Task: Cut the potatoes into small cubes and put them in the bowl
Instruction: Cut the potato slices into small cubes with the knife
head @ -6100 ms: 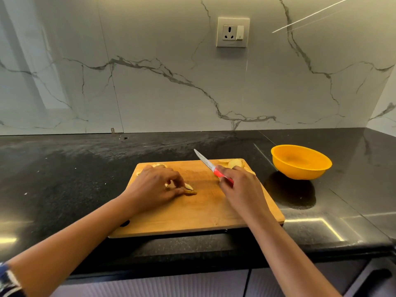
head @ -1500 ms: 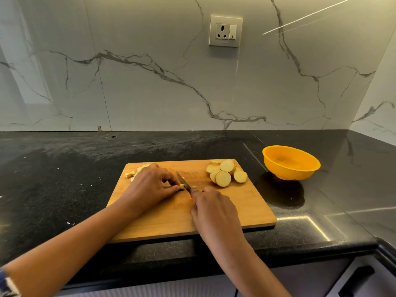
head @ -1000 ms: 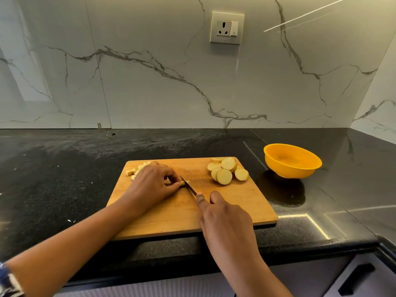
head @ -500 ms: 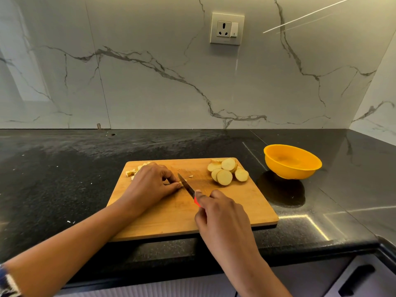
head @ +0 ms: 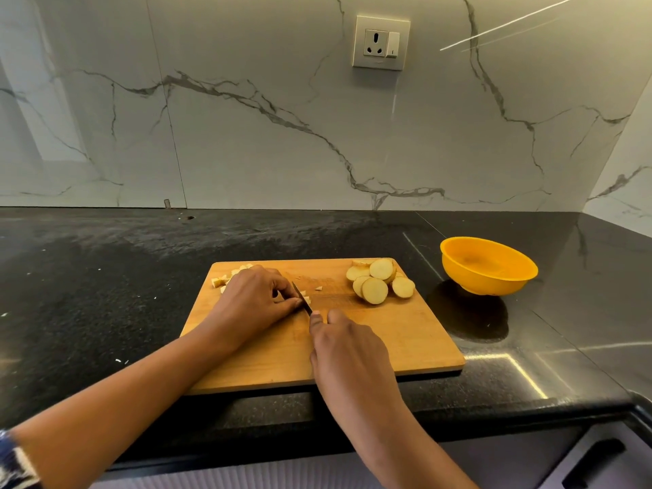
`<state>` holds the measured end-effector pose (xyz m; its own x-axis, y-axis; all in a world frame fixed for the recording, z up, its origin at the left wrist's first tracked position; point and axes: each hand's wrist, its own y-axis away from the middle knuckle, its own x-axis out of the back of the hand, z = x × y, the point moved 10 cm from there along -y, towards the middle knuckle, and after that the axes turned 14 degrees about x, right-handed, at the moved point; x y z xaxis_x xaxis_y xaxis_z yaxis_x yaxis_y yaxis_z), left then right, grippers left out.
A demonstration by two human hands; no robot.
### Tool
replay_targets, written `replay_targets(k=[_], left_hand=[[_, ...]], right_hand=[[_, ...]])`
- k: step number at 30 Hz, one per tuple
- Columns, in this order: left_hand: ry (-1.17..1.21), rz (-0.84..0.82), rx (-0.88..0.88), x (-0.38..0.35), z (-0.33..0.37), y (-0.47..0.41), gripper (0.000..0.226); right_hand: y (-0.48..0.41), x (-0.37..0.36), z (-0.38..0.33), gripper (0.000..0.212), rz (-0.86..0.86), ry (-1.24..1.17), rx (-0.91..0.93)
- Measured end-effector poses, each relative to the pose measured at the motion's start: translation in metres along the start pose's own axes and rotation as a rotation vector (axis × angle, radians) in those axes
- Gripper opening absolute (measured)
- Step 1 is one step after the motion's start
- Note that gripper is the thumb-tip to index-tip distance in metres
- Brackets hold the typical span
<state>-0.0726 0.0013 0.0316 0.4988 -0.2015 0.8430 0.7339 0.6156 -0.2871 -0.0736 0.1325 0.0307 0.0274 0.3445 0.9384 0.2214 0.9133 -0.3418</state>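
On the cutting board (head: 405, 333), at the worktop's (head: 106, 294) front edge, cut cubes (head: 225, 277) lie in the far-left corner. The left hand (head: 254, 305) curls its fingers onto a potato piece (head: 308, 300). The right hand (head: 345, 351) grips the knife (head: 301, 301), blade against that piece. Potato slices (head: 379, 284) sit at the board's far-right corner. The orange bowl (head: 488, 264) stands on the worktop beyond the board's right edge.

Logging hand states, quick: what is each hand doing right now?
Left hand: fingers curled, holding a small potato piece down on the cutting board.
Right hand: closed around the knife, blade at that piece.
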Motion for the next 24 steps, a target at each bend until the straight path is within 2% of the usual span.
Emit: replay_targets(k=[5, 10, 18, 24], left_hand=[[-0.063, 0.015, 0.031, -0.001, -0.006, -0.004, 0.015], [-0.084, 0.051, 0.042, 0.007, -0.009, -0.001, 0.005], [0.015, 0.105, 0.068, 0.018, -0.017, -0.002, 0.014], [-0.112, 0.125, 0.081, 0.014, -0.019, -0.006, 0.010]], right_hand=[[0.029, 0.013, 0.001, 0.047, -0.001, -0.020, 0.045], [0.038, 0.021, 0.012, 0.051, -0.018, -0.006, 0.058], [0.030, 0.015, 0.036, 0.054, 0.031, 0.014, 0.051], [0.032, 0.009, 0.049, 0.061, 0.111, 0.062, -0.010]])
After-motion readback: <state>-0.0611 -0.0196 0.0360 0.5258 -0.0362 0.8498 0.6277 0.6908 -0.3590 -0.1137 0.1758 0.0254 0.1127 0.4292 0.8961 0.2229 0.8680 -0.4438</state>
